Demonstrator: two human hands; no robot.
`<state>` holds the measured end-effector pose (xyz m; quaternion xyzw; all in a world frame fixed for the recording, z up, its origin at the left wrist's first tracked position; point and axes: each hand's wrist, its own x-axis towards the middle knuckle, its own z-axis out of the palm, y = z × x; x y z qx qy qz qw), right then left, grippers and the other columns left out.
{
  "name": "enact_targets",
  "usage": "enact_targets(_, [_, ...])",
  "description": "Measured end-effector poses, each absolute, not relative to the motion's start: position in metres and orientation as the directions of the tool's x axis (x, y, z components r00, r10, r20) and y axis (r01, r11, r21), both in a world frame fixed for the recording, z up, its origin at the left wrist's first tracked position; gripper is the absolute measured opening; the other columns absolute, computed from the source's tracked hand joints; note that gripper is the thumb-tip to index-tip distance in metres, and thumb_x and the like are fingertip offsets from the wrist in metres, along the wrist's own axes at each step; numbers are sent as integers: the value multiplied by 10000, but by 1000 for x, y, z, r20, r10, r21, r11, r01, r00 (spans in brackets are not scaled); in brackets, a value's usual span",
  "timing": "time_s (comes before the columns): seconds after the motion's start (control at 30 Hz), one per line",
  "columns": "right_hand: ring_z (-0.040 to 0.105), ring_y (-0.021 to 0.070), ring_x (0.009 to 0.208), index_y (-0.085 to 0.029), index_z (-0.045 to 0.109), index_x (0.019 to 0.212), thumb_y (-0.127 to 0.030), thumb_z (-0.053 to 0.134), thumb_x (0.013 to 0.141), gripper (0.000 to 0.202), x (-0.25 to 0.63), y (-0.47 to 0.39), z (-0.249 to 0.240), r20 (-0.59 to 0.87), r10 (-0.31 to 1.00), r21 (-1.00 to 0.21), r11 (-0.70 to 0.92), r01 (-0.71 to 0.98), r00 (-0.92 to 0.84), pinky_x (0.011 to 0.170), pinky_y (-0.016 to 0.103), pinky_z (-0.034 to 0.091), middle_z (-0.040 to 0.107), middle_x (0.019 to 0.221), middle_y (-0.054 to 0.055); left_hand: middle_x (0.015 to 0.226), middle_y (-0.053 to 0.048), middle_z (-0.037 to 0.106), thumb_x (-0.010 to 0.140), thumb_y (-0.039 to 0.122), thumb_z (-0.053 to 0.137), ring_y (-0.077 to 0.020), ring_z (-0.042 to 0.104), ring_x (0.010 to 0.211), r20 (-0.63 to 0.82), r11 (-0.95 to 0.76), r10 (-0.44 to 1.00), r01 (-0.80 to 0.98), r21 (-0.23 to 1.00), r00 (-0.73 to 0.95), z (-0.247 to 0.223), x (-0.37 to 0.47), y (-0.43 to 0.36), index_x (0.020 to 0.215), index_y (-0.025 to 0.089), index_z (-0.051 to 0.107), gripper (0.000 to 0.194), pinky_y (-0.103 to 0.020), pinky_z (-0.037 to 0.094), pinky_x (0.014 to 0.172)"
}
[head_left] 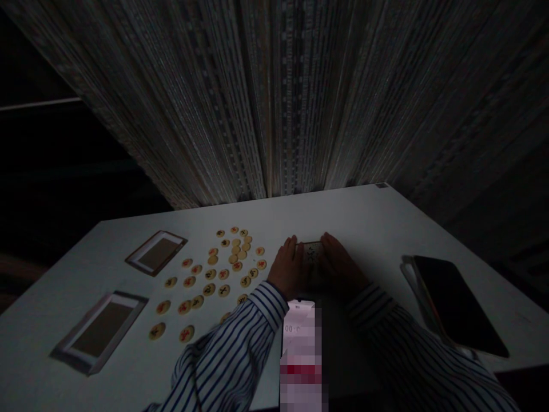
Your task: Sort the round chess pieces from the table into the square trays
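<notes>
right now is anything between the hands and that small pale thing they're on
Nothing visible. The left hand and right hand already touch the small pale object from either side on the white table. The round game pieces lie apart to the left.

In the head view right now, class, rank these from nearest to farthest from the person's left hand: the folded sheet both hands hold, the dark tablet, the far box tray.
1. Folded sheet: touching the left hand, held between both hands.
2. Far box tray: well off to its left, beyond the round game pieces.
3. Dark tablet: farthest, past the right hand, at the table's right edge.
</notes>
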<state>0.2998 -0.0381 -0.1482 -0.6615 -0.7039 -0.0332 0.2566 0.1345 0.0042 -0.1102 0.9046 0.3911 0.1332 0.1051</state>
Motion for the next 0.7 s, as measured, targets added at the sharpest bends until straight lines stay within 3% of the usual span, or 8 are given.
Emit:
enact_targets(0.1, [538, 243, 1065, -109, 532, 1158, -343, 294, 865, 444, 305, -44, -136, 355, 924, -382, 4, 924, 143, 872, 388, 438, 588, 1145, 163, 1304, -236, 424, 852, 268, 413, -285, 362, 1241, 124, -453, 878, 717, 530, 463, -99, 127, 3, 1188, 31, 471, 416, -411, 314, 992])
enact_targets(0.2, [626, 218, 849, -167, 604, 1059, -325, 345, 853, 367, 304, -51, -121, 228, 959, -406, -66, 911, 171, 740, 340, 482, 674, 946, 104, 999, -191, 634, 829, 264, 427, -266, 575, 973, -78, -198, 929, 665, 720, 361, -89, 121, 5, 949, 66, 613, 297, -362, 417, 838])
enact_targets(0.3, [630, 210, 835, -181, 626, 1039, -268, 374, 833, 336, 302, -54, -113, 156, 975, -406, -82, 910, 157, 732, 321, 472, 687, 925, 79, 780, -127, 682, 788, 250, 472, -221, 624, 752, -166, -99, 922, 628, 772, 350, -84, 120, 11, 792, 96, 651, 236, -292, 443, 680])
enact_targets(0.43, [628, 209, 856, -180, 633, 1046, -248, 384, 825, 340, 301, -53, -109, 152, 979, -418, -65, 906, 140, 739, 316, 471, 690, 943, 76, 671, -90, 681, 725, 238, 565, -197, 618, 720, -216, 17, 930, 553, 833, 298, -85, 122, 19, 702, 105, 663, 167, -247, 431, 639])
enact_targets(0.7, [626, 205, 881, -184, 635, 1050, -232, 404, 822, 329, 303, -53, -112, 147, 980, -432, -57, 900, 133, 764, 332, 476, 687, 958, 79, 660, -85, 678, 646, 131, 659, -177, 620, 649, -304, 210, 916, 334, 919, 260, -94, 125, 24, 696, 90, 668, 65, -265, 459, 632])
